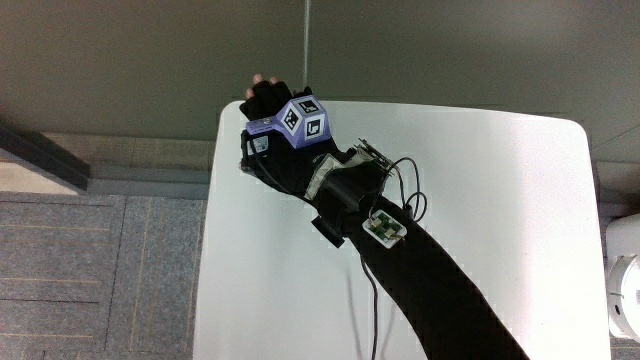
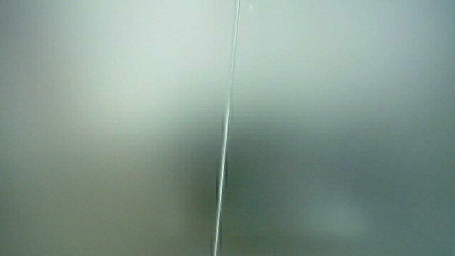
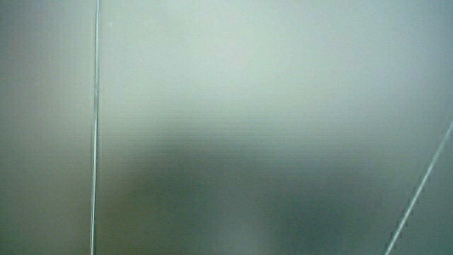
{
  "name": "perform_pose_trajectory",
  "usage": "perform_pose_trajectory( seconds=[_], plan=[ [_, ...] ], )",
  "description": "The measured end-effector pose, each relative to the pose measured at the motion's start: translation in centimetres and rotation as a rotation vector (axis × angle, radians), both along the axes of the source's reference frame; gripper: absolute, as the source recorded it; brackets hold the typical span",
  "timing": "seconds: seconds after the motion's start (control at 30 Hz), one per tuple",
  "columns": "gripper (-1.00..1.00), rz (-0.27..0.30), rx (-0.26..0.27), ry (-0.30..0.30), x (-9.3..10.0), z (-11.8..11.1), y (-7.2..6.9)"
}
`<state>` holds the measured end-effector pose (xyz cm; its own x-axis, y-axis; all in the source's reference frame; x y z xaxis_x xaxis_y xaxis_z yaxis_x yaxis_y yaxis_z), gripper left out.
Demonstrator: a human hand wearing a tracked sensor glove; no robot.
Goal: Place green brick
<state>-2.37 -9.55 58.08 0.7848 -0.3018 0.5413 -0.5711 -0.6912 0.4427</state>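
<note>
Both side views show only a pale wall, so I go by the main view. The gloved hand (image 1: pixel 270 100) reaches over a corner of the white table (image 1: pixel 500 200), at the edge farthest from the person. The patterned cube (image 1: pixel 303 120) sits on its back. The black-sleeved forearm (image 1: pixel 430 280) stretches across the table toward the person, with a small electronic board (image 1: pixel 385 228) and a thin cable (image 1: pixel 372 290) strapped on it. No green brick shows in any view; whatever lies under the hand is hidden.
Grey carpet tiles (image 1: pixel 90 280) lie beside the table. A grey wall (image 1: pixel 150 50) runs along the table edge farthest from the person. A white rounded object (image 1: pixel 625 280) stands off the table beside the forearm's end.
</note>
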Motion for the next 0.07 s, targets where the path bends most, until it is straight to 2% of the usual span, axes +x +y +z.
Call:
perform_pose_trajectory(
  seconds=[0.07],
  plan=[
    [-1.0,-0.001,-0.007,-0.004,0.2,0.56,-0.01]
  ],
)
